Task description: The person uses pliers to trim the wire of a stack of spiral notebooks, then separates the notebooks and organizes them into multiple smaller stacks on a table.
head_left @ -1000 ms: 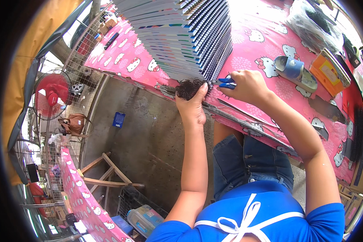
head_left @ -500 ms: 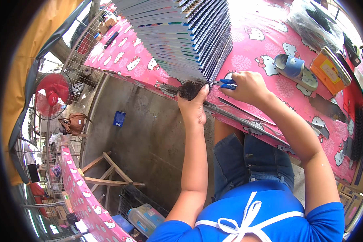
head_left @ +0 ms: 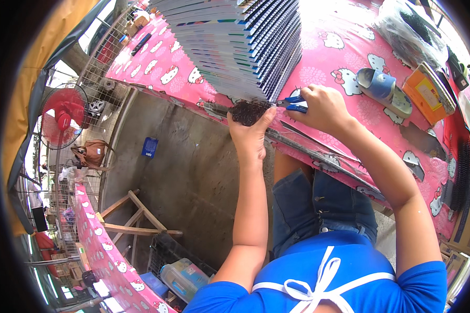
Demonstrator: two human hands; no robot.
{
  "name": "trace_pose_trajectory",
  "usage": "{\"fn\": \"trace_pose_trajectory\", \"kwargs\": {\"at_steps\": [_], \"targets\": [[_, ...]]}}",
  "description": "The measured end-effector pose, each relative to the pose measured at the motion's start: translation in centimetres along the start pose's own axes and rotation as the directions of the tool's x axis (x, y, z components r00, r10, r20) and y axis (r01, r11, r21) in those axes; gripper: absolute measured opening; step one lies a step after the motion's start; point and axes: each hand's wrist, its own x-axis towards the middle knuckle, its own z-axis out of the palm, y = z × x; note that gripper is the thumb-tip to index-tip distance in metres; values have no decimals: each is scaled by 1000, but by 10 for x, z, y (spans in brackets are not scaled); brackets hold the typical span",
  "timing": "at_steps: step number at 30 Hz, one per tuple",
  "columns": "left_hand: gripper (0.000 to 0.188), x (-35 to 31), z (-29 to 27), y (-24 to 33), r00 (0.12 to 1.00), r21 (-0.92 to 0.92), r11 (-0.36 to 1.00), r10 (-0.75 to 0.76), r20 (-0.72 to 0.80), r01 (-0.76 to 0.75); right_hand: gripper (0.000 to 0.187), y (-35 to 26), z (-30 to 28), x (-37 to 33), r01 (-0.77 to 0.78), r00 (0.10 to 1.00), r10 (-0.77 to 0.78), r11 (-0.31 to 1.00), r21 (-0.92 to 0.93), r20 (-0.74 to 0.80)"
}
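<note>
A tall, slanted stack of spiral-bound notebooks (head_left: 235, 47) lies on a table covered with a pink cartoon-cat cloth (head_left: 162, 68). At the table's near edge my left hand (head_left: 250, 130) cups a dark clump of cut wire bits (head_left: 248, 110) under the stack's black coil ends. My right hand (head_left: 321, 107) grips blue-handled pliers (head_left: 293, 103), their tip pointing left toward the clump and the coil ends.
A blue slipper-shaped object (head_left: 384, 91), an orange box (head_left: 428, 94) and a clear bag of black coils (head_left: 410, 31) lie on the table to the right. More coils (head_left: 459, 177) lie at far right. Below the table: concrete floor, red fan (head_left: 57, 117), brown bag (head_left: 91, 154), wooden frame (head_left: 133, 219).
Both hands stay at the table edge; the view has shifted slightly and the hands with clump and pliers sit a little lower right in the picture.
</note>
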Motion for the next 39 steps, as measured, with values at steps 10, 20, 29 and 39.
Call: {"fn": "trace_pose_trajectory", "kwargs": {"at_steps": [10, 20, 29, 39], "targets": [[53, 3, -9, 8, 993, 33, 994, -106, -49, 108, 51, 0, -9, -5, -49, 992, 54, 998, -44, 118], [55, -3, 1, 6, 997, 111, 991, 74, -2, -73, 48, -1, -4, -1, 37, 998, -33, 996, -80, 46], [49, 1, -4, -7, 980, 291, 937, 196, 12, -191, 49, 2, 2, -6, 95, 992, -104, 989, -113, -76], [50, 4, -9, -15, 966, 429, 869, 258, 32, -247, 44, -2, -3, -1, 67, 997, -65, 997, -49, 38]]}}
